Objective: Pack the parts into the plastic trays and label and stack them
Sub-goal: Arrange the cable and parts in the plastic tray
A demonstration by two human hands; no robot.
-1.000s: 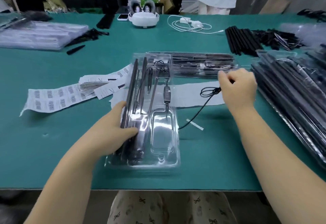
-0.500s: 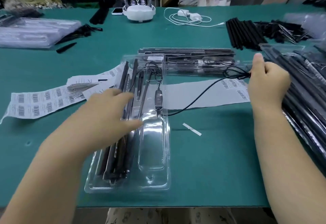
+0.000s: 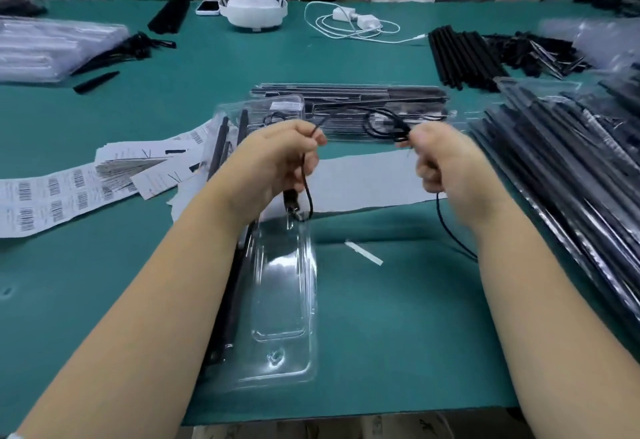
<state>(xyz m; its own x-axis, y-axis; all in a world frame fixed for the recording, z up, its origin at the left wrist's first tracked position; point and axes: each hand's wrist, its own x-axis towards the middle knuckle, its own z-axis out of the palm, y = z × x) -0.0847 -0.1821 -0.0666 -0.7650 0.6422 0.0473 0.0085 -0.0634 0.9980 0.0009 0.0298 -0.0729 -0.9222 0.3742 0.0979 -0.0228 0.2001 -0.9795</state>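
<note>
1. A clear plastic tray (image 3: pixel 277 300) is laid lengthwise on the green table (image 3: pixel 398 334), close to the near edge; black rods (image 3: pixel 221 148) are seated in its left channels, while its wide right compartment is seen bare.
2. A second filled tray (image 3: pixel 349 106) is placed crosswise just beyond the first, with dark parts inside it.
3. A stack of packed trays (image 3: pixel 571 175) is set along the right edge, and a pile of clear trays (image 3: pixel 52 47) is kept at the far left.
4. Loose black rods (image 3: pixel 464 54) are gathered at the far right; barcode label sheets (image 3: pixel 52 196) and a strip of white backing paper (image 3: pixel 363 179) are spread left of and behind the near tray.
5. Open green surface is left between the near tray and the right-hand stack, broken only by a small white strip (image 3: pixel 363 252).
6. A thin black cable (image 3: pixel 384 123) is held above the tray's far end, stretched between both hands; its inline block (image 3: pixel 290 200) hangs just below the left hand.
7. The left hand (image 3: pixel 277 161) is curled, with the cable pinched at thumb and fingertips.
8. The right hand (image 3: pixel 446 165) is closed in a fist around the cable, whose tail trails down past the right wrist.
</note>
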